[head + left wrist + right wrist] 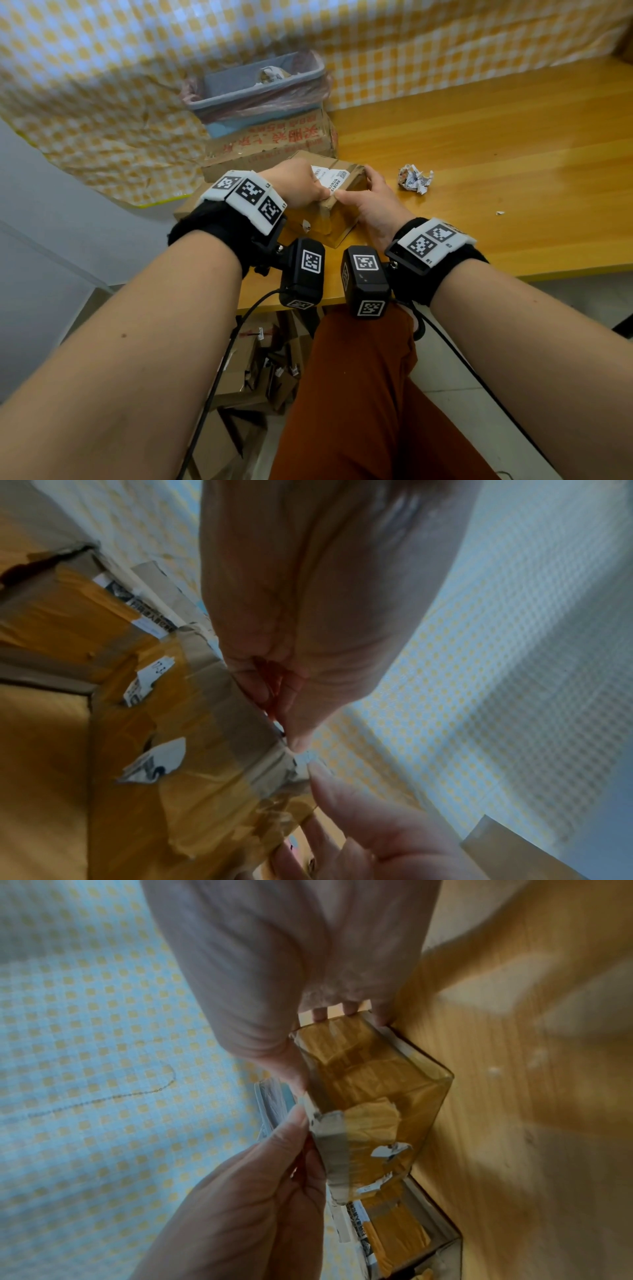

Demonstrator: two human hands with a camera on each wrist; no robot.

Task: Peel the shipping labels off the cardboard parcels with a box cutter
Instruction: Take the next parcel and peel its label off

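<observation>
On the glossy wooden surface a small taped cardboard parcel stands, its white shipping label torn ragged. The left hand pinches the label's edge at a corner; the right hand wraps the box, thumb meeting there. Crumpled paper lies nearby.

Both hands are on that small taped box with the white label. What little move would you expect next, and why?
Probably a slow pull: the left hand and the right hand meet at the near edge of the shipping label on the small box, thumbs pinching there. Most of the label lies flat, so lifting that edge back seems likeliest. No box cutter is visible.
</observation>
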